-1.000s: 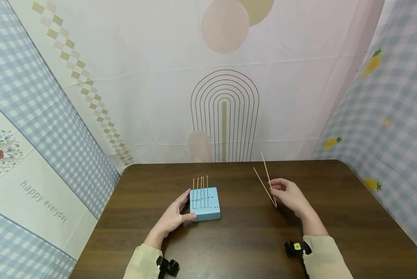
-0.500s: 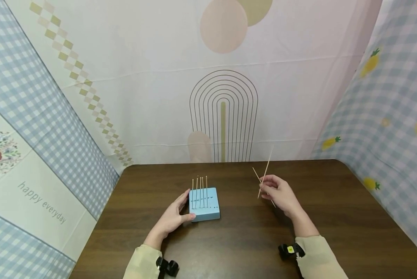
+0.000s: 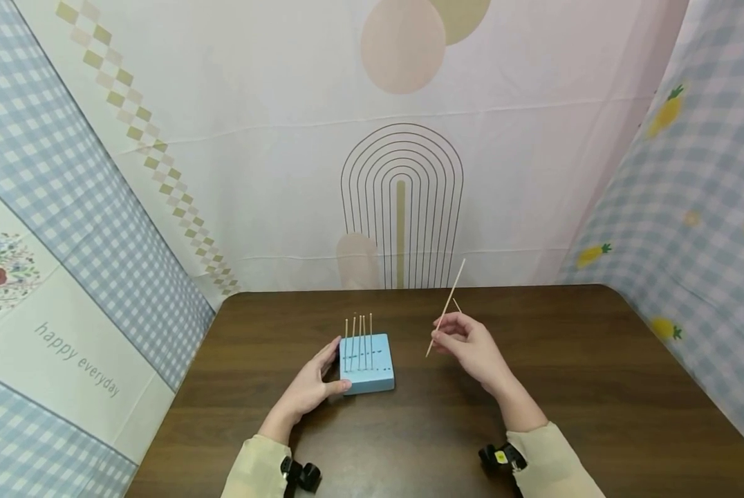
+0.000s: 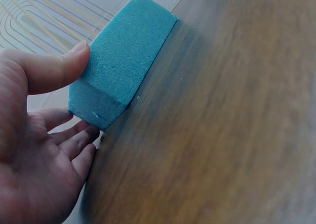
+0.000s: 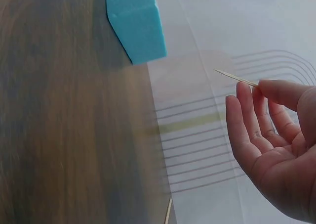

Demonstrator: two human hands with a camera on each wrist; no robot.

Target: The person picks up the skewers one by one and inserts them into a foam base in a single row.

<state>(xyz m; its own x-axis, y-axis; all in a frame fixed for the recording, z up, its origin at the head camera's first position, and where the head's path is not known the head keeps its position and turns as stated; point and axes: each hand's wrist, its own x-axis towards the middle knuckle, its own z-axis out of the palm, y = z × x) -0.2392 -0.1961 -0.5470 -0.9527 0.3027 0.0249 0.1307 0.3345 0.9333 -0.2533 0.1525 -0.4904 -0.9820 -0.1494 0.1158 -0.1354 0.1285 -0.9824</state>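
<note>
A light blue foam block (image 3: 381,356) with small holes in its top lies on the table, left of centre. Several thin bamboo skewers (image 3: 371,335) stand upright in it. My left hand (image 3: 310,389) holds the block's left side; in the left wrist view the thumb lies on the block's (image 4: 131,46) near face and the fingers touch its end. Between thumb and fingertips, my right hand (image 3: 474,353) pinches one tilted skewer (image 3: 453,290), its pointed lower end (image 5: 232,76) clear of the block. Another skewer (image 3: 457,305) lies on the table, mostly hidden behind the right hand.
The brown wooden table (image 3: 409,443) ends at a hung white cloth (image 3: 285,207) with printed arches. Checked blue cloths (image 3: 708,228) hang at both sides. Each wrist carries a small black camera (image 3: 301,476).
My right hand has picked up one skewer from beside the other and carried it left toward the block, its top swinging over to lean right. The left hand and block have stayed put.
</note>
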